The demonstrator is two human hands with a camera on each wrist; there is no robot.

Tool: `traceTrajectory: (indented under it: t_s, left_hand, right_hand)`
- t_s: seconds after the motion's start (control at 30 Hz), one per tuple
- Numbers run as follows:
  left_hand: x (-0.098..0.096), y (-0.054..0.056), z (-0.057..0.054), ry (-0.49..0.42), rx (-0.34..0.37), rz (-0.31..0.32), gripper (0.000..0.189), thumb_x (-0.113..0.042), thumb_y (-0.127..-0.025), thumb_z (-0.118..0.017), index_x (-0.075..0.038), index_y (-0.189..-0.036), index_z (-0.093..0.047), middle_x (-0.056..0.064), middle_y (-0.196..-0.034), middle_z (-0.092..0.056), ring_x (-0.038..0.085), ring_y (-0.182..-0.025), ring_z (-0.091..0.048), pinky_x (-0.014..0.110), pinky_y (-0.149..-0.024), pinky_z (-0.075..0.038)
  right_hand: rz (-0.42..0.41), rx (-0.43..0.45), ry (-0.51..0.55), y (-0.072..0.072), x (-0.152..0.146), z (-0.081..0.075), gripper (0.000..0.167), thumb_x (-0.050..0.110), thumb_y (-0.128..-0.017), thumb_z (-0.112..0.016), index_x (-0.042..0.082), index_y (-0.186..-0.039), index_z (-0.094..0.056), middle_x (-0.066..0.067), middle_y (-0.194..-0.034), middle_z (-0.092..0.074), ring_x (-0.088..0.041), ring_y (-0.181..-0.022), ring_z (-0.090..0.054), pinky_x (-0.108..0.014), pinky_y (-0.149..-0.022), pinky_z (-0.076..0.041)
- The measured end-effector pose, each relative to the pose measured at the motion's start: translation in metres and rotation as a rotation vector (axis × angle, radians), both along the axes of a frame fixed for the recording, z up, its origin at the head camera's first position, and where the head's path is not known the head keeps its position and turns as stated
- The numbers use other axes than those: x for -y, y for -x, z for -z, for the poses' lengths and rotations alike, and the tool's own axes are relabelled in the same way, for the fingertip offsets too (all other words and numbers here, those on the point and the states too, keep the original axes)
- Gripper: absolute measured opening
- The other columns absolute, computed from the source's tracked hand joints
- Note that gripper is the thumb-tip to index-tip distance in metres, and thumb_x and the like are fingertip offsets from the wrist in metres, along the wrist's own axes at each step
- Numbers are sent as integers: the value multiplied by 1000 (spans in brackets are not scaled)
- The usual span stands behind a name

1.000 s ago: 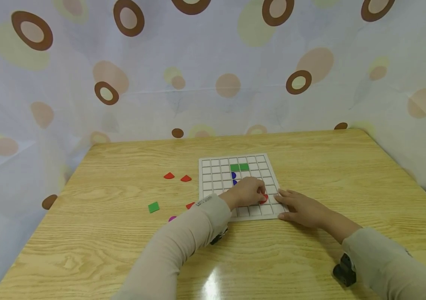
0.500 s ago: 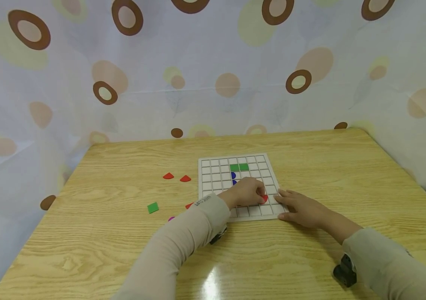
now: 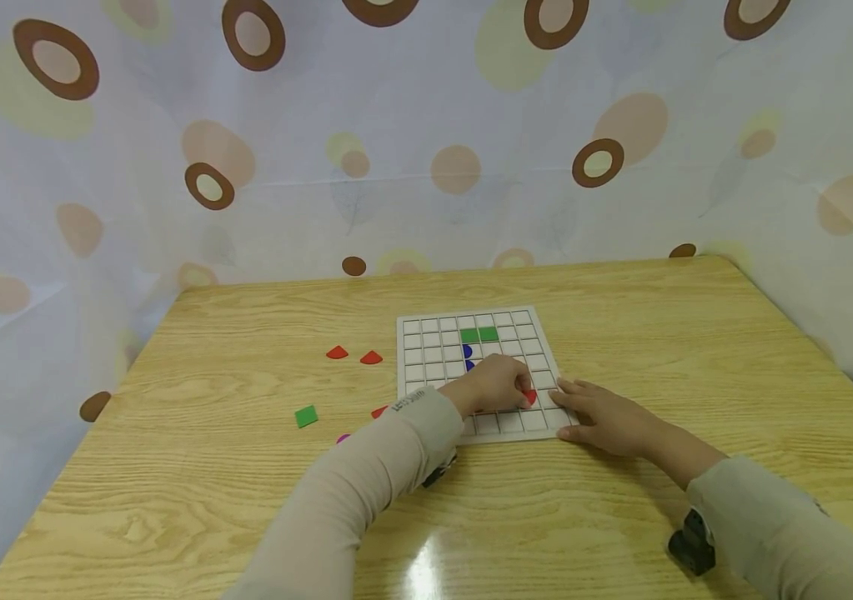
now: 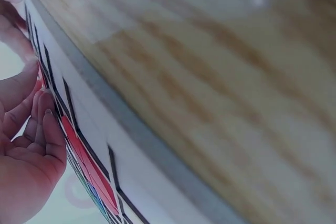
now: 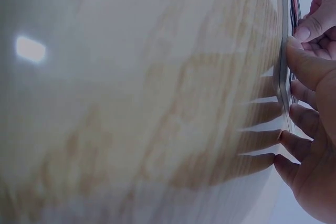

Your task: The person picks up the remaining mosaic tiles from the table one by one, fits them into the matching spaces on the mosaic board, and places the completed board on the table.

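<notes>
A white gridded board [image 3: 413, 375] lies on the table. My left hand [image 3: 497, 383] reaches across it, and its thumb and fingertips pinch a flat red piece [image 3: 531, 398] near the board's right side. Other red pieces [image 4: 89, 166] lie in squares beside that hand in the left wrist view. Two green squares [image 3: 479, 334] and two blue rounded pieces [image 3: 468, 352] sit on the board, the lower blue one partly covered by the hand. My right hand [image 3: 609, 419] rests with spread fingers at the board's right edge, its thumb on the near corner.
Left of the board lie two red fan-shaped pieces [image 3: 371, 357], a green square piece [image 3: 306, 417], another red piece [image 3: 379, 412] and a magenta piece [image 3: 343, 438], the last two partly behind the left sleeve. A patterned cloth [image 3: 426, 167] hangs behind the wooden table [image 3: 546, 517].
The left fingers have shifted very slightly over the red piece, showing a little less of its left part. The right hand and the board stay in place.
</notes>
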State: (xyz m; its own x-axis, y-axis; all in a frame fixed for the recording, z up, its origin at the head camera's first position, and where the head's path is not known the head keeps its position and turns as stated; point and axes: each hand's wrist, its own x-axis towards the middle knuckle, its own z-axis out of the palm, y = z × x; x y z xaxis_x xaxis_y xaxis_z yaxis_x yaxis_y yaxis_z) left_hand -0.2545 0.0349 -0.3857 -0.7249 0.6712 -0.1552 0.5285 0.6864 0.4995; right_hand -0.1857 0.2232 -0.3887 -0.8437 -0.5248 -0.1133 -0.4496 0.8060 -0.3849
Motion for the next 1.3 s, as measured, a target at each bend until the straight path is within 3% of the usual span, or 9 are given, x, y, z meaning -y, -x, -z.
traceTrajectory:
  t_s: [0.33,0.7,1.3]
  left_hand:
    - [9,7,-5,-56,77,-31,14,-17,-80,-62,-12,-93,-60,-7,-81,-54,5,-75,-49,16,-65,-39]
    - [32,7,-10,-142,66,-7,15,-17,-83,-58,-10,-96,-59,-5,-87,-56,6,-83,-51,17,-71,-40]
    - [86,0,-24,-164,70,-111,17,-16,-82,-59,-8,-97,-59,-3,-92,-57,11,-85,-51,23,-71,-42]
  right_hand:
    - [-8,-4,4,2,2,-4,61,38,-82,-54,-1,-127,-40,-23,-133,-28,-43,-120,-22,-53,-92,-22]
    - [0,11,17,5,2,-2,63,41,-82,-53,-1,-127,-40,-24,-133,-28,-43,-120,-21,-54,-92,-22]
    - [18,19,0,0,3,-2,62,40,-82,-53,0,-127,-40,-23,-133,-27,-43,-120,-21,-54,-92,-20]
